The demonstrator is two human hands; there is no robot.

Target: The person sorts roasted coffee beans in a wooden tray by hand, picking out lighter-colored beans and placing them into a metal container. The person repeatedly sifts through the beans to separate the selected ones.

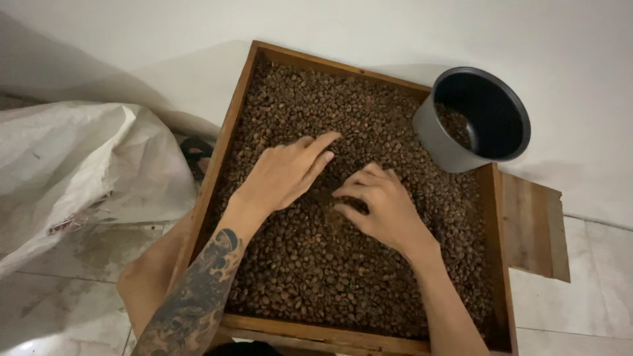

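Both hands [287,173] [379,204] rest on beans [316,264]; tray [224,142] beneath.

A big white sack [79,171] lies on the floor at about nine o'clock. It is a soft, crinkly woven bag, slumped and folded, with gray dirt marks. There are no labels, signs or screens.
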